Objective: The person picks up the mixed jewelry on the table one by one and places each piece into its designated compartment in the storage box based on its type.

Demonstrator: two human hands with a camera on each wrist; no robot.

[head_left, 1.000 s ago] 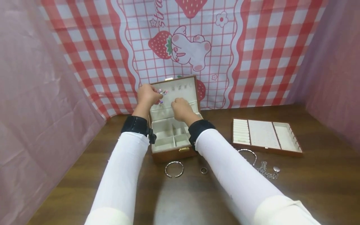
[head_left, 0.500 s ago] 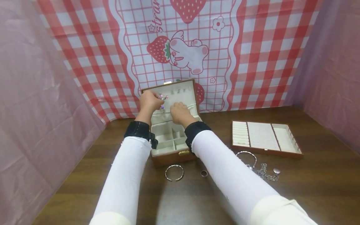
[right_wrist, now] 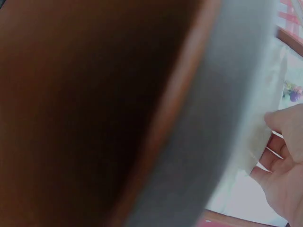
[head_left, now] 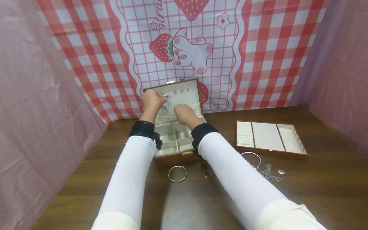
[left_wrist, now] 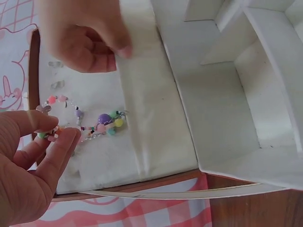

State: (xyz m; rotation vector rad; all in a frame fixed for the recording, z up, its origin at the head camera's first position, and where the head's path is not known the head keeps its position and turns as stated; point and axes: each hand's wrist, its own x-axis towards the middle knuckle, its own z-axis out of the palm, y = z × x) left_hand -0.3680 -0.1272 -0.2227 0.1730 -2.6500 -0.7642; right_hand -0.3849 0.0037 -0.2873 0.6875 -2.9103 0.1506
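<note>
My left hand (head_left: 152, 100) pinches a colourful beaded bracelet (left_wrist: 104, 119) between thumb and fingers, in front of the open lid of a brown jewelry box (head_left: 169, 160). In the left wrist view, part of the bracelet makes a loop above the fingers, and its beaded end reaches to the edge of the cream fabric pocket (left_wrist: 147, 109) inside the lid. My right hand (head_left: 186, 114) holds that pocket's upper edge, its thumb on the outer face and the other fingers curled behind. The right wrist view shows this grip at its right side, with the box wall filling much of the frame.
A lift-out tray (head_left: 268, 137) lies at the right. Before the box lie an open silver bangle (head_left: 169, 174) and a ring (head_left: 207, 174). Another bangle (head_left: 259, 161), a chain (head_left: 268, 174) and a round silver piece (head_left: 281, 172) lie near my right sleeve. A checked cloth (head_left: 264, 64) hangs behind.
My right fingers have curled more closely at the pocket's edge. My left hand stays at the lid with the beaded bracelet, shifting only slightly. The head view has tilted a little.
</note>
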